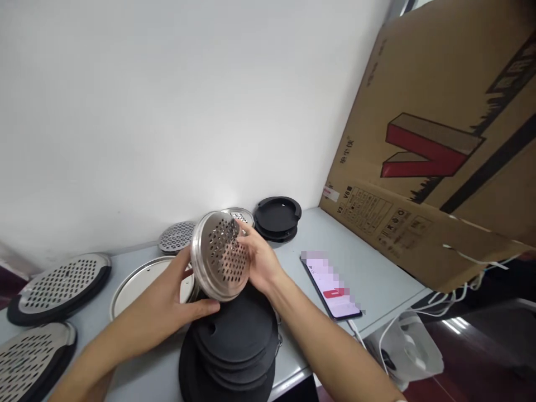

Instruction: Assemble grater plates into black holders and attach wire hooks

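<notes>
My left hand grips the left and lower rim of a round metal grater disc, which is raised and tilted, with its holed face towards the right. More than one rim shows at its edge, so it may be a stack. My right hand is closed on its right side, fingers at the upper edge; the thumb is partly hidden. Just below stands a stack of round black discs. A shiny round metal tray lies behind my left forearm, partly covered.
Oval graters with black rims lie at the left. Near the wall are another grater disc and black round holders. A lit phone with a white cable lies right of centre. A large cardboard box leans at the right.
</notes>
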A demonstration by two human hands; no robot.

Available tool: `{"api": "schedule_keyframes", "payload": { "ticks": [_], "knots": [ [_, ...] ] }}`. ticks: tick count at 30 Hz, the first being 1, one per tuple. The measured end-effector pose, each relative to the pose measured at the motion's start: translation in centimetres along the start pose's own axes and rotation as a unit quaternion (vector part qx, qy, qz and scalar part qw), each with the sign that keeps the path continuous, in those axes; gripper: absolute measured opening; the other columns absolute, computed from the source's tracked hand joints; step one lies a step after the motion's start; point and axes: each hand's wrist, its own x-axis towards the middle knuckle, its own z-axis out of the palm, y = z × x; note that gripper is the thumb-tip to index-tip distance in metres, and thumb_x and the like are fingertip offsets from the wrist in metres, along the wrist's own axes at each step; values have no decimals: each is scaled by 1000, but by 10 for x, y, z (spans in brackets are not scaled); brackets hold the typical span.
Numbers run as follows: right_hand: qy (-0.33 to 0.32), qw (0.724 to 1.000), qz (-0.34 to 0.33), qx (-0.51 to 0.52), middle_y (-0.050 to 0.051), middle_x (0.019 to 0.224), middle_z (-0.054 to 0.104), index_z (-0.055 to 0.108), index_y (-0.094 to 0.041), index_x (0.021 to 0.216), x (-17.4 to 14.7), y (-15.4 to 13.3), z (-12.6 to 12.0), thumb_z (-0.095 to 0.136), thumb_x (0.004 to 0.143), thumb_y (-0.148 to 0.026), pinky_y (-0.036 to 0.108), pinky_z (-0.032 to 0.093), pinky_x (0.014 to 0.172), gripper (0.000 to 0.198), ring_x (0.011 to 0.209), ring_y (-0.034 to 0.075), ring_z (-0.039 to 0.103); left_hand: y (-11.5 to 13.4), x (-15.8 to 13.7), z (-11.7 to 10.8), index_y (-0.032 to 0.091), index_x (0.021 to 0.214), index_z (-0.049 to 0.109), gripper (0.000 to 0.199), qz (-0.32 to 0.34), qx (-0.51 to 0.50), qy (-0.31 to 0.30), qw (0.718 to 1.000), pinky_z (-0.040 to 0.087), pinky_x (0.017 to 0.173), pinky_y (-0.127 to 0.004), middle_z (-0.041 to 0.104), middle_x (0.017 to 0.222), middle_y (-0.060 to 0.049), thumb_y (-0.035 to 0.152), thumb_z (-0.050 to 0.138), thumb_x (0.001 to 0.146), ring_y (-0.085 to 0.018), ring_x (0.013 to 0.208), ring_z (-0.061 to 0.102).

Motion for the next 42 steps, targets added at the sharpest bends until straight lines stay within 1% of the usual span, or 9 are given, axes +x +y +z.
{"api": "schedule_keyframes", "payload": {
  "ticks": [5,10,16,22,26,30,35,37,42],
  "knots": [
    [8,997,-34,-66,2,115,71,61,-25,125,-16,21,12,72,77,-37,34,50,92,51,104,22,65,12,-5,10,39,152,25,106,62,-175,2,983,38,113,-42,31,159,-4,29,86,67,-32,141,37],
    [-94,979,-90,-159,4,144,53,56,-28,135,-27,21,11,68,81,-57,41,41,107,63,134,27,46,23,-4,16,37,150,35,95,130,-118,50,983,32,116,-48,32,158,-6,33,85,70,-36,144,30],
    [-158,985,-6,-70,8,125,66,59,-29,130,-35,10,12,68,73,-68,46,45,101,70,123,30,55,19,-4,17,33,146,44,74,219,86,68,970,25,118,-52,24,161,-4,36,75,79,-36,146,25],
    [-144,987,32,-58,7,102,73,69,-25,102,-33,9,8,76,60,-67,46,49,95,60,112,32,61,12,-8,27,28,140,54,68,242,89,136,957,32,117,-44,44,152,-5,33,73,76,-35,138,41],
    [-150,986,43,-54,7,102,72,69,-24,101,-28,11,8,72,62,-71,45,49,93,60,109,31,62,8,-5,22,22,128,65,48,148,-66,226,961,40,112,-39,61,136,-5,40,63,83,-32,131,51],
    [-142,986,82,-37,9,105,71,64,-24,114,-25,3,12,50,77,-78,48,50,89,67,107,30,63,-2,11,3,22,117,65,38,-59,-329,386,860,52,98,-40,65,130,-6,46,46,95,-28,126,55],
    [-154,977,146,8,13,110,70,57,-23,127,-24,-9,14,43,84,-74,53,51,83,68,104,32,64,-21,21,-22,17,115,62,46,-174,-588,246,750,59,82,-53,67,119,-16,54,46,94,-33,104,68],
    [-142,977,160,25,12,109,71,56,-23,127,-23,-9,14,45,86,-69,52,53,79,62,99,31,66,-28,21,-27,15,112,62,39,-188,-610,251,727,59,80,-53,69,113,-17,47,56,91,-32,99,70],
    [-39,982,184,-32,6,82,72,62,-19,107,-10,-8,3,54,88,-38,32,55,53,28,64,20,66,-46,20,-40,16,92,65,15,-138,-518,421,732,60,64,-26,71,87,-4,11,63,79,-15,74,70]
  ]
}}
